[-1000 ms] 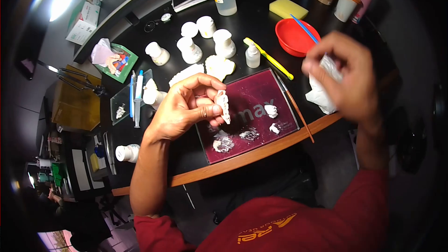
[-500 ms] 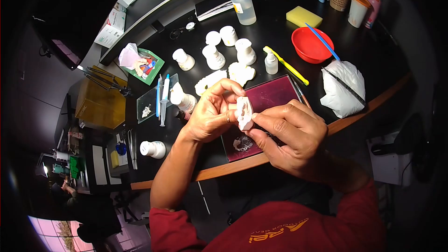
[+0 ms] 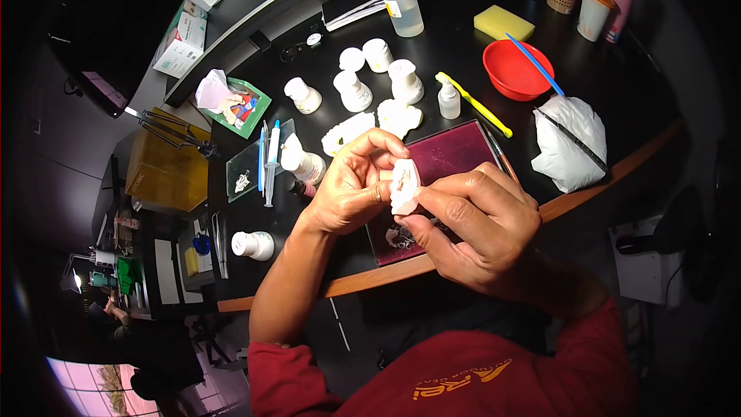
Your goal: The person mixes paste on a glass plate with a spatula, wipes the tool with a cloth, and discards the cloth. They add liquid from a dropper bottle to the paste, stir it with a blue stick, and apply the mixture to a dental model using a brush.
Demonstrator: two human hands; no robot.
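Observation:
Between my two hands is a small white dental plaster cast (image 3: 404, 187), held above the dark red glass slab (image 3: 455, 156). My left hand (image 3: 356, 185) is closed on its left side, with fingertips at the top and the thumb against it. From the right, my right hand (image 3: 482, 224) pinches the cast's lower right edge with the index finger and thumb. White residue (image 3: 400, 237) lies on the slab below. Just beyond my left hand are two more pale casts (image 3: 349, 133).
Several white bottles (image 3: 353, 93) stand behind my hands. To the right are a small dropper bottle (image 3: 448, 100), a yellow-handled tool (image 3: 482, 112), a red bowl (image 3: 509, 77) and a white bag (image 3: 570, 147). Syringes (image 3: 272, 162) lie left. Another person (image 3: 116, 313) is far left.
The cast has turned slightly in my fingers. My right thumb has shifted left along its lower end. My left hand stays nearly in place.

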